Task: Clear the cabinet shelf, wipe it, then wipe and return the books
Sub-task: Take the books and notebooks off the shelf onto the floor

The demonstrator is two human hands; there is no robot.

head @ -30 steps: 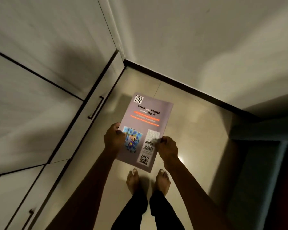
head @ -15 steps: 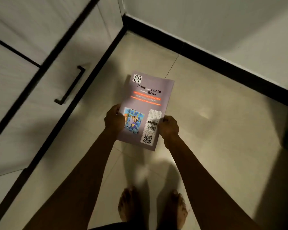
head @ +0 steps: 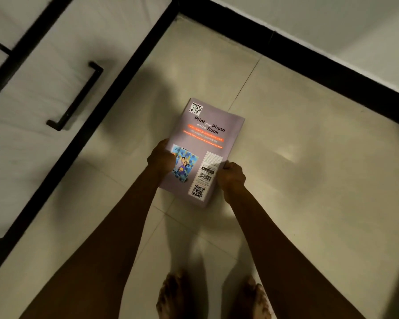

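Observation:
A thin mauve book (head: 207, 134) with black and orange print, a small picture, a barcode and QR codes on its back cover is held flat, low over the tiled floor. My left hand (head: 161, 158) grips its left edge with the thumb on the cover. On the right edge, near the barcode, my right hand (head: 233, 178) grips it. Whether the book touches the floor is unclear.
A white cabinet door (head: 39, 72) with a black bar handle (head: 76, 97) stands at the left. A black skirting (head: 309, 56) runs along the wall behind. Beige floor tiles (head: 309, 157) spread to the right. My bare feet (head: 177, 295) stand below the book.
The view has tipped further down and the book has sunk lower toward the floor. Both hands keep the same hold on its edges.

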